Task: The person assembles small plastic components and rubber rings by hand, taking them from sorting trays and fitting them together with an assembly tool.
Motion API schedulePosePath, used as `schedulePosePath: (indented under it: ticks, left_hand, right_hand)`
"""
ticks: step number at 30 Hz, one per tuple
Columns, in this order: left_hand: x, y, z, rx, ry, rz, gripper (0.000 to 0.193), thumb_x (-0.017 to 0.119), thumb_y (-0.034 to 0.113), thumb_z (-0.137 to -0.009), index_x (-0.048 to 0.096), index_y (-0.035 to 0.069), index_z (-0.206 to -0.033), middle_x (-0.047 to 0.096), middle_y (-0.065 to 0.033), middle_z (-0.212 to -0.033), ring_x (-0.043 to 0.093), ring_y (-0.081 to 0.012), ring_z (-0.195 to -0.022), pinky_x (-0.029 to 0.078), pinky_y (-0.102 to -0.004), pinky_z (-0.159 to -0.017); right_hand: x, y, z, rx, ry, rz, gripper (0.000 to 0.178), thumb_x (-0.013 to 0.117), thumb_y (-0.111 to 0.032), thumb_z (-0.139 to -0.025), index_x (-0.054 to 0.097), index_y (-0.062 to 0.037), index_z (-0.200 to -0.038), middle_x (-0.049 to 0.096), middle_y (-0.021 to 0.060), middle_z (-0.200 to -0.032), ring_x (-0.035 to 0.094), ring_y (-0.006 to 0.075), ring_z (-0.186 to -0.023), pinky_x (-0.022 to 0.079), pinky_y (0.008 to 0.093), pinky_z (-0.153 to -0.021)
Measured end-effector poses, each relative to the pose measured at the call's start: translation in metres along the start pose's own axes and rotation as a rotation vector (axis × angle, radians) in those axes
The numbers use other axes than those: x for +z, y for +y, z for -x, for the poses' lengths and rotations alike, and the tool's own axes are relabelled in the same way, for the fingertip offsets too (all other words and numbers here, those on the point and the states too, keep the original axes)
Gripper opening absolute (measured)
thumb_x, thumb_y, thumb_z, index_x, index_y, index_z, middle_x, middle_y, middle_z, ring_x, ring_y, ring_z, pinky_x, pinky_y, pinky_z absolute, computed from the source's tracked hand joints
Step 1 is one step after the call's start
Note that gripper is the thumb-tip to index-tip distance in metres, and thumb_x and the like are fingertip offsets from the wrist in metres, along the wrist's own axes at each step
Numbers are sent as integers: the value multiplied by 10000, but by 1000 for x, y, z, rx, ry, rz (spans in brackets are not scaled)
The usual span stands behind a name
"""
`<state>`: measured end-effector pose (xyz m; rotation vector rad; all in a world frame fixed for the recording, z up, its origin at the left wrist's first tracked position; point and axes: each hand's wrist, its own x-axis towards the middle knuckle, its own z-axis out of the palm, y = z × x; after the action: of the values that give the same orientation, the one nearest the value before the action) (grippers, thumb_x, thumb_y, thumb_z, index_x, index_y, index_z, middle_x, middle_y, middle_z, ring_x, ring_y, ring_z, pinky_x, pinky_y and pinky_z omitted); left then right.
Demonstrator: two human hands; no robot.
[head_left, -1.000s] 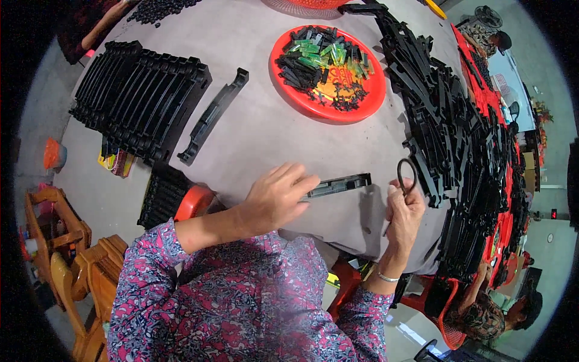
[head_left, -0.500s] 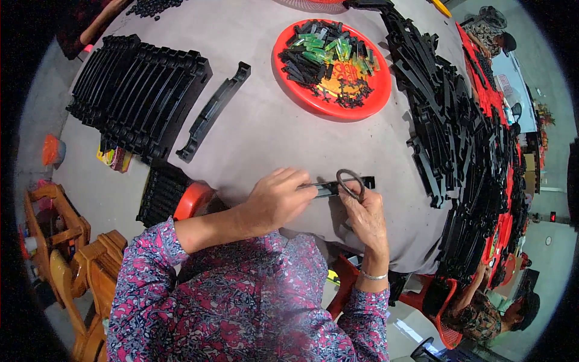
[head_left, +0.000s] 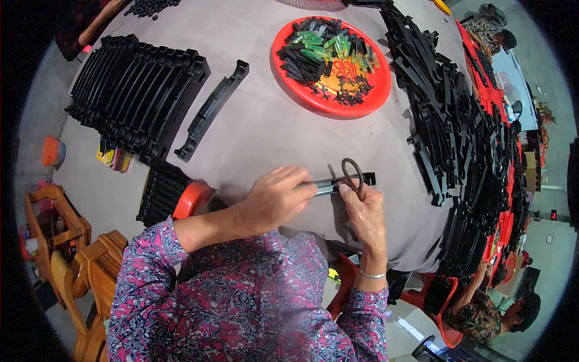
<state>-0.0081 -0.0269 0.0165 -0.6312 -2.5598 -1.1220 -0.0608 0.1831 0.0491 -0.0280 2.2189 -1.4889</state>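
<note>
Fingers closed, my left hand (head_left: 274, 196) grips the left end of a long black plastic piece (head_left: 329, 185) at the near side of the table. My right hand (head_left: 363, 211) is closed on what look like scissors. A dark loop handle (head_left: 360, 168) stands up above my fingers, while the blades are hidden. The right end of the black piece passes behind the loop and shows beyond it. My right thumb lies against or very close to the piece. Farther left, a single similar black plastic strip (head_left: 212, 111) lies on the grey tablecloth (head_left: 265, 133).
A red round tray (head_left: 289, 93) holds green clear pieces, black pieces and small black crosses. Rows of black strips (head_left: 136, 96) stand at left; a large heap of black strips (head_left: 449, 114) covers the right side. Wooden chairs (head_left: 90, 271) stand lower left. Other people sit at right.
The loop handle in my right hand has turned and stands more upright and narrower. Both hands stay almost in place, and the black piece is still held.
</note>
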Motion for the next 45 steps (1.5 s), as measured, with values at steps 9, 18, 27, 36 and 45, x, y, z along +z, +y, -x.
schedulePosePath:
  ticks: [9, 18, 27, 36, 45]
  left_hand:
    - [-5, 3, -7, 13, 13, -49, 252, 716, 117, -720, 644, 101, -962, 555, -73, -994, 601, -258, -914, 481, -389, -784]
    - [2, 0, -11, 81, 8, -116, 210, 669, 143, -748, 666, 124, -957, 562, -53, -977, 592, -225, -873, 454, -373, -754]
    - [5, 10, -13, 33, -90, -206, 343, 672, 106, -702, 670, 115, -1045, 591, -72, -1006, 588, -249, -929, 472, -388, -790]
    - [11, 14, -15, 13, -69, -281, 318, 602, 152, -746, 666, 131, -1057, 596, -61, -1011, 588, -237, -927, 478, -376, -774]
    - [11, 17, -19, 11, -84, -294, 322, 591, 154, -757, 664, 139, -1070, 593, -61, -1020, 581, -239, -931, 475, -378, -773]
  right_hand:
    - [-8, -16, 14, -42, 139, -266, 165, 582, -133, -972, 672, -25, -1059, 455, -79, -628, 363, 16, -535, 252, 202, -467]
    - [-25, -36, 8, -443, 205, -945, 440, 439, -438, -1029, 463, -86, -767, 262, -49, -580, 197, 61, -462, 157, 243, -419]
    - [-9, -26, -29, -650, -28, -1026, 499, 375, -499, -1026, 370, -103, -723, 277, -28, -572, 223, 103, -475, 182, 274, -445]
    - [-6, -11, -38, -614, -103, -1036, 541, 385, -573, -1001, 399, -114, -715, 298, -23, -559, 217, 110, -460, 206, 275, -444]
    - [-3, -15, -35, -653, -97, -939, 548, 322, -545, -1028, 396, -125, -685, 276, -27, -537, 214, 114, -449, 217, 281, -439]
